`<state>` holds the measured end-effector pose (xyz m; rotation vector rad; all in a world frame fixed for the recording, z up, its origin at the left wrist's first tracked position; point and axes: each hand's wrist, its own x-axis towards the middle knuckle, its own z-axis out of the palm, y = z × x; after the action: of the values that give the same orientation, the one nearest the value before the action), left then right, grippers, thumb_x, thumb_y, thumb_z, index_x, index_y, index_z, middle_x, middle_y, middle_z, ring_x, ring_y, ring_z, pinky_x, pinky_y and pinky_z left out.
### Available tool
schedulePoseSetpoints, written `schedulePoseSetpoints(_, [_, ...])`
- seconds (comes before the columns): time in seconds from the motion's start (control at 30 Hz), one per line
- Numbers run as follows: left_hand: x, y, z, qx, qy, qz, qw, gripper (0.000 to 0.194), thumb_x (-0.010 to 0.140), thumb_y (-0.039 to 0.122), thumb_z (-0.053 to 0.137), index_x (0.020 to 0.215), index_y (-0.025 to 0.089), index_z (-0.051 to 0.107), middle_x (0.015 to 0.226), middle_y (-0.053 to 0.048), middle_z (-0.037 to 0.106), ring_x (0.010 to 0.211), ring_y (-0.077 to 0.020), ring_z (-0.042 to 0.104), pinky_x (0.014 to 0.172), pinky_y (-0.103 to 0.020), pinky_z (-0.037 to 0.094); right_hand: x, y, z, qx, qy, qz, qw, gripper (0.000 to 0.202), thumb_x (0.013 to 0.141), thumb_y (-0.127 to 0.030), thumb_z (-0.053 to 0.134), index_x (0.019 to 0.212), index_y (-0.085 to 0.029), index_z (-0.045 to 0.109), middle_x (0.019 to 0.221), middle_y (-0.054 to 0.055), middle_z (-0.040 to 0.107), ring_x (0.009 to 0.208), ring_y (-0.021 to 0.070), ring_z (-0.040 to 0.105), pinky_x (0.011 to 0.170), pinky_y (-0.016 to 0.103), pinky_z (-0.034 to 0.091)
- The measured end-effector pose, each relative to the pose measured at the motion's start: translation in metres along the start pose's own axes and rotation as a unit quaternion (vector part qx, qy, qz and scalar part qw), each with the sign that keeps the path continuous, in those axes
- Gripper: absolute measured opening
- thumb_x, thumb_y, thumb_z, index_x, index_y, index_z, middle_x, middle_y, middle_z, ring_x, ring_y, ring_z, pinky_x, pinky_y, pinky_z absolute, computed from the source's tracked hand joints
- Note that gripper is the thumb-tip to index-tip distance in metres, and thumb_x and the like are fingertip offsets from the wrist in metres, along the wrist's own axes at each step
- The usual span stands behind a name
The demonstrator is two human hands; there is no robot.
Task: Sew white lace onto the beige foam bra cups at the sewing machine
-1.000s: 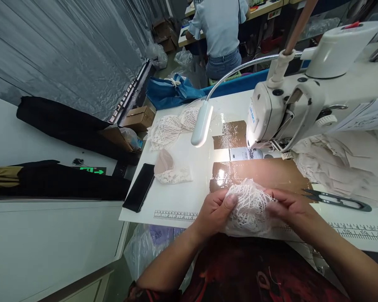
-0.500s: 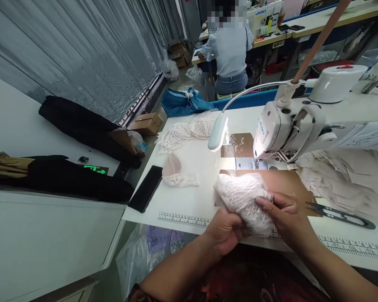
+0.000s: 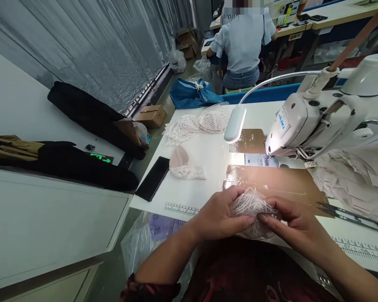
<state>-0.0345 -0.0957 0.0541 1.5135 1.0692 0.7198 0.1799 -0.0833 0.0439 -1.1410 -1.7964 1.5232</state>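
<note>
White lace piece point(image 3: 250, 202) | lower centre | is being held in left hand point(image 3: 219, 214), apparently being pinched by right hand point(image 3: 302, 226)

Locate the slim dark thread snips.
Head view, right side: the snips lie on the white tabletop, right of the person's right hand, beside the crumpled cream fabric pile, partly overlapping the larger brown sheet.

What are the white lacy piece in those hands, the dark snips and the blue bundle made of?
Lacy piece: probably textile lace, matte, judging by its open, threadlike pattern; fibre unclear.
Snips: likely metal, going by the slim, pointed shape; the dark finish could be paint.
Blue bundle: seemingly soft cloth, gathered into folds at a white tie, though plastic sheeting is possible.
</note>
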Motion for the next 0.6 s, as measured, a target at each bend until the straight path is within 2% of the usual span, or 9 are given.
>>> schedulePoseSetpoints(0.07, [0.0004,-0.0049,0.0062,0.019,-0.018,0.005,1.0,0.031,0.084,0.032,0.065,0.109,0.015,0.062,0.091,-0.004,0.063,0.078,-0.0162,0.057,0.072,-0.026,0.046,0.0,0.001,0.0006,-0.019,0.022,-0.01,1.0,0.027,0.089,-0.045,0.058,0.084,-0.021,0.068,0.077,0.003,0.068,0.07,0.0187,0.062,0.065,0.029,0.049])
schedulePoseSetpoints(0.17, [-0.0031,-0.0067,0.0086,0.034,-0.025,0.022,0.999,0.024,0.086,0.034,0.063,0.099,0.014,0.063,0.084,-0.002,0.06,0.073,-0.0135,0.053,0.068,-0.024,0.043,0.0013,0.0046,0.0014,-0.027,0.056,-0.03,0.998,0.026,0.089,-0.044,0.059,0.079,-0.021,0.068,0.084,0.005,0.07,0.074,0.0196,0.063,0.066,0.029,0.049])
schedulePoseSetpoints(0.3, [-0.0045,-0.0019,0.0056,0.073,-0.007,0.034,0.997,0.032,0.087,0.041,0.062,0.104,0.013,0.064,0.086,-0.003,0.062,0.076,-0.0149,0.055,0.07,-0.025,0.044,0.003,0.0047,0.0043,-0.035,0.072,-0.031,0.996,0.027,0.088,-0.042,0.06,0.071,-0.022,0.064,0.079,0.004,0.07,0.07,0.0181,0.063,0.063,0.028,0.048])
schedulePoseSetpoints(0.37, [-0.0034,-0.0006,0.0045,0.109,0.014,0.044,0.993,0.03,0.087,0.039,0.062,0.102,0.013,0.065,0.085,-0.004,0.064,0.076,-0.0155,0.056,0.07,-0.026,0.044,0.0033,0.0037,0.0054,-0.039,0.076,-0.033,0.996,0.027,0.088,-0.042,0.06,0.069,-0.023,0.063,0.077,0.003,0.07,0.069,0.0178,0.063,0.061,0.028,0.048])
schedulePoseSetpoints(0.5, [-0.0041,-0.0017,0.003,0.141,0.053,0.079,0.985,0.019,0.09,0.025,0.055,0.103,0.014,0.063,0.087,-0.005,0.066,0.077,-0.0158,0.059,0.073,-0.027,0.046,0.0026,0.0052,0.0048,-0.04,0.091,-0.038,0.994,0.027,0.087,-0.042,0.061,0.067,-0.023,0.062,0.076,0.003,0.071,0.067,0.0176,0.063,0.059,0.028,0.048])
schedulePoseSetpoints(0.6, [-0.0066,-0.0012,0.0036,0.103,0.057,0.073,0.99,0.032,0.086,0.017,0.054,0.118,0.017,0.055,0.104,-0.008,0.065,0.087,-0.0179,0.062,0.081,-0.029,0.049,0.0012,0.0088,0.0031,-0.035,0.096,-0.031,0.994,0.028,0.088,-0.042,0.061,0.067,-0.023,0.06,0.077,0.003,0.071,0.064,0.0169,0.062,0.057,0.028,0.047])
